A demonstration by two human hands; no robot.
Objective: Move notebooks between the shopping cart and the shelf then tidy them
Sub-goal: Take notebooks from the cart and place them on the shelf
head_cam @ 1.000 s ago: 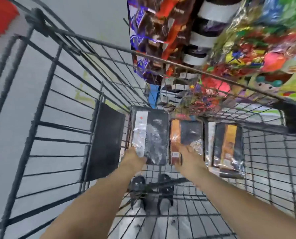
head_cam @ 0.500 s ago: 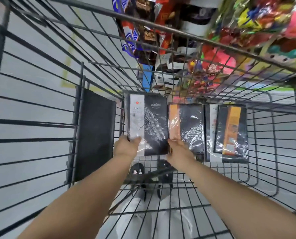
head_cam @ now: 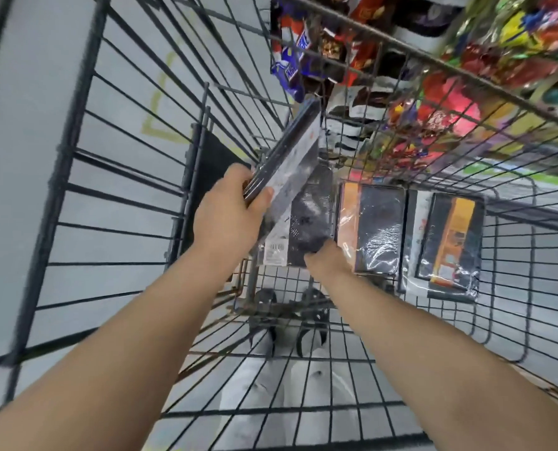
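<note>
Now the left hand (head_cam: 229, 219) is gripping the black-and-white notebook (head_cam: 290, 154), tilting it up off the cart (head_cam: 72, 141) floor where it lay flat. The right hand (head_cam: 326, 258) is touching a black notebook (head_cam: 310, 213) beneath, its grip hidden, its barcode sticker (head_cam: 275, 252) unreadable.

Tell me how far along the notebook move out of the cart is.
Done: no notebook shows among the snacks on the shelf. In hand: the left hand grips a white-banded notebook, tilted up off the cart floor; the right hand is at the near edge of a dark notebook. Left: that one, the orange-banded notebook and the far-right notebook lie in the cart.
</note>
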